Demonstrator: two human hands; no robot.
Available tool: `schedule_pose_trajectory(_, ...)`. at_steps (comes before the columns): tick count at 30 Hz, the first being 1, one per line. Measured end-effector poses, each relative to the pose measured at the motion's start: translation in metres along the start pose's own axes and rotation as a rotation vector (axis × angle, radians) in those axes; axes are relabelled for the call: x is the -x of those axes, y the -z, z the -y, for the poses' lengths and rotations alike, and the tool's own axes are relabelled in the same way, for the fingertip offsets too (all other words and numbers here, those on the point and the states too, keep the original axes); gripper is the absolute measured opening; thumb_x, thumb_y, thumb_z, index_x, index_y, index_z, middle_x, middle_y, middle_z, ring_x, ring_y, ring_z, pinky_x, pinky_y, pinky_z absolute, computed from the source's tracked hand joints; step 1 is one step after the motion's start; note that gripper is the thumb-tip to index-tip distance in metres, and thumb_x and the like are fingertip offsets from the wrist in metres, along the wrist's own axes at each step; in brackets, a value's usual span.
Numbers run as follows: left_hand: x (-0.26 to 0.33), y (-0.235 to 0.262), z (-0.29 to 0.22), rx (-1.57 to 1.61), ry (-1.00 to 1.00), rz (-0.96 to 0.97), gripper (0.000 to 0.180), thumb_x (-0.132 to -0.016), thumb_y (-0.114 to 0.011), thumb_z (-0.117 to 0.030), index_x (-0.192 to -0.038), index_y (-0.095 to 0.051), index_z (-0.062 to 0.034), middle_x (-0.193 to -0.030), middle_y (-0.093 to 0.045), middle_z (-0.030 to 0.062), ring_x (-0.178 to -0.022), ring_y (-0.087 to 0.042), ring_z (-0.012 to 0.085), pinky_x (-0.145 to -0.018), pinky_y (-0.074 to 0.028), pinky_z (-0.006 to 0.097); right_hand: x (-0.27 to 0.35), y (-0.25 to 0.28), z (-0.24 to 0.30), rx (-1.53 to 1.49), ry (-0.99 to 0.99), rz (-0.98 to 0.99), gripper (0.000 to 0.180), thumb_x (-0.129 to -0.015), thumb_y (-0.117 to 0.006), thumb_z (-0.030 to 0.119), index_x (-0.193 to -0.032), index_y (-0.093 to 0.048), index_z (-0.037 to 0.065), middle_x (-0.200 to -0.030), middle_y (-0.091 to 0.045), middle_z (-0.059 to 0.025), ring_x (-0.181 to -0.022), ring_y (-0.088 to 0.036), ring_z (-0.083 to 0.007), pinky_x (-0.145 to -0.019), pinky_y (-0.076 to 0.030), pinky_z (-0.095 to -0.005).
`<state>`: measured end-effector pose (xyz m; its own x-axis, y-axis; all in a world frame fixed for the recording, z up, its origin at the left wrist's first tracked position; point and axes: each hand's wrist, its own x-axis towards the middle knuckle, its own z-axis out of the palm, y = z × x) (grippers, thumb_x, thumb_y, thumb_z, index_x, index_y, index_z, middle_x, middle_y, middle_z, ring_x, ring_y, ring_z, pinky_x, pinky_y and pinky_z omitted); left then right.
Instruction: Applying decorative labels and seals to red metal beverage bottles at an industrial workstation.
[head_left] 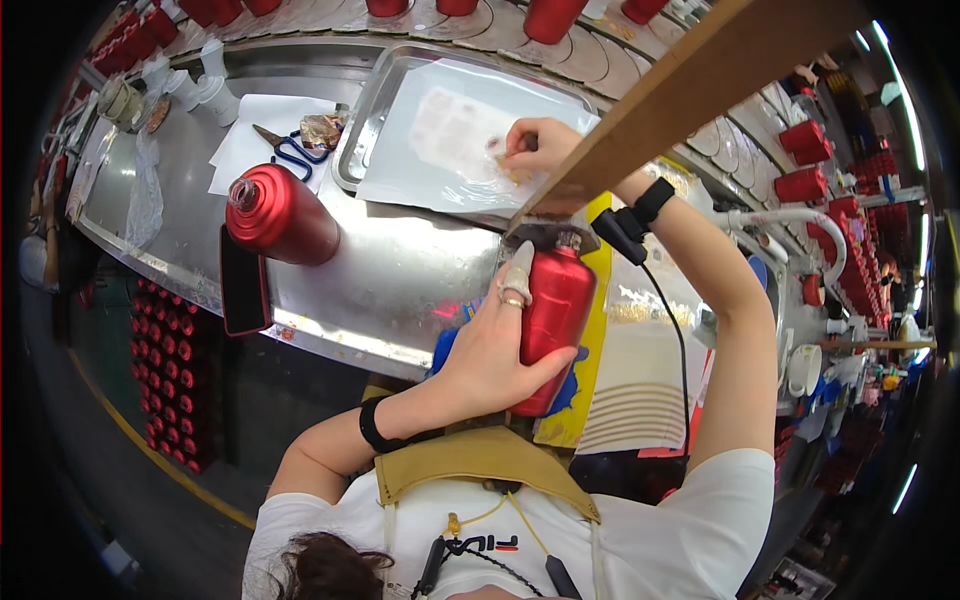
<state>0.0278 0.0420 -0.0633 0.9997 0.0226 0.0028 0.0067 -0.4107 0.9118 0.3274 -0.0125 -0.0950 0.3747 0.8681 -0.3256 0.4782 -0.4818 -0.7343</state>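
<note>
My left hand (492, 345) is wrapped over a red metal bottle (556, 305), its thumb along the near part. White wrapping covers one fingertip, and a ring sits on a finger. The bottle lies with its neck pointing away from me, beneath a slanted wooden bar (690, 95). My right hand (545, 148) reaches past the bar to a metal tray (350, 150). Its fingers are pinched together at the wet-looking white sheet (425, 165) in the tray. Something small and yellowish shows by the fingertips, too small to name.
Left on the metal table stand a second red bottle (290, 215), a dark phone (245, 285) and scissors (290, 150). White cups (215, 97) are farther left. A conveyor (490, 25) carrying red bottles runs behind. A black cable (675, 320) hangs near my right arm.
</note>
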Motion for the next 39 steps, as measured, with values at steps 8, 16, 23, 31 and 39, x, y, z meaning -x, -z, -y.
schedule_pose_trajectory(8,-0.001,-0.012,0.012,0.223,-0.035,-0.027,0.111,-0.084,-0.079,-0.036,-0.157,-0.012,0.0131,-0.143,-0.045,0.0383,-0.134,-0.048,0.0499,-0.113,-0.04,0.046,0.154,0.005,0.008,-0.124,0.02,-0.625,0.014,-0.095,-0.071,0.011,-0.102,-0.071,0.0,-0.097,-0.071,-0.002,-0.091,-0.064,-0.0085,-0.084,-0.05,-0.0237)
schedule_pose_trajectory(16,0.001,-0.001,0.0,0.369,0.001,-0.066,0.098,-0.083,-0.083,-0.027,-0.155,-0.027,0.0088,-0.131,-0.059,0.0256,-0.118,-0.062,0.0345,-0.104,-0.047,0.041,0.247,-0.086,0.062,-0.358,0.096,-0.988,0.009,-0.093,-0.071,0.0,-0.102,-0.071,-0.001,-0.097,-0.073,-0.0029,-0.092,-0.063,-0.0078,-0.083,-0.051,-0.0233)
schedule_pose_trajectory(23,-0.01,0.017,-0.02,0.517,-0.239,-0.181,0.048,-0.091,-0.077,-0.009,-0.134,-0.057,0.0005,-0.118,-0.068,0.0087,-0.108,-0.065,0.0171,-0.097,-0.051,0.033,0.239,-0.118,0.106,-0.315,0.112,-0.846,0.022,-0.092,-0.073,0.006,-0.113,-0.071,0.001,-0.088,-0.071,-0.0048,-0.073,-0.058,-0.0067,-0.068,-0.047,-0.0223)
schedule_pose_trajectory(31,-0.012,0.009,-0.022,0.743,-0.1,-0.119,0.037,-0.093,-0.07,0.005,-0.129,-0.063,0.0038,-0.106,-0.071,0.0067,-0.098,-0.067,0.0119,-0.095,-0.055,0.03,0.229,-0.135,0.108,-0.458,0.108,-0.742,0.031,-0.089,-0.077,0.01,-0.117,-0.066,0.001,-0.082,-0.066,-0.0026,-0.065,-0.049,-0.0082,-0.062,-0.044,-0.0242)
schedule_pose_trajectory(39,-0.01,0.017,-0.011,0.66,-0.165,-0.136,0.038,-0.092,-0.071,0.005,-0.129,-0.063,0.0042,-0.105,-0.071,0.0071,-0.098,-0.068,0.0136,-0.092,-0.056,0.03,0.228,-0.142,0.114,-0.339,0.009,-0.769,0.019,-0.085,-0.08,0.013,-0.097,-0.07,0.001,-0.08,-0.065,-0.0032,-0.065,-0.051,-0.0098,-0.062,-0.045,-0.0263)
